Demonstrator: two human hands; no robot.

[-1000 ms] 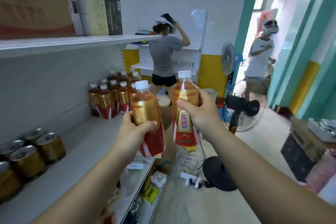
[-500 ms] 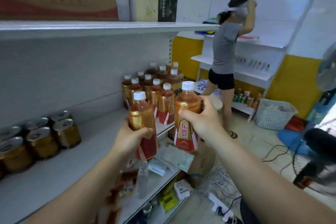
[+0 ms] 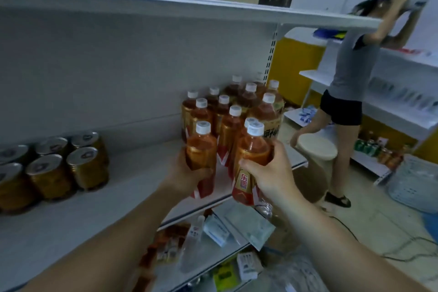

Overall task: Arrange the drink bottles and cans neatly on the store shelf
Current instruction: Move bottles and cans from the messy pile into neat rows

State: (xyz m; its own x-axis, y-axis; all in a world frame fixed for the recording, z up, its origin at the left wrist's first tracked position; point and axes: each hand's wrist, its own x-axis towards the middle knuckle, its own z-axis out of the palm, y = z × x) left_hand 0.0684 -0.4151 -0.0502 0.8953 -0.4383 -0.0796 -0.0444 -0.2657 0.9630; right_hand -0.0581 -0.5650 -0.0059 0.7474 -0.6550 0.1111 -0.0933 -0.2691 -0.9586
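Note:
My left hand grips an amber drink bottle with a white cap and red label, upright above the shelf's front. My right hand grips a second bottle of the same kind just to its right, near the shelf's front edge. Both sit directly in front of a cluster of several matching bottles standing at the right end of the white shelf. Several gold cans stand in rows at the shelf's left.
An upper shelf with cartons hangs overhead. A lower shelf holds small boxes and packets. A person stands in the aisle to the right beside a round stool and a white basket.
Both hands have carried their bottles forward and down, close to the cluster of bottles on the shelf. The view has turned left and nearer the shelf.

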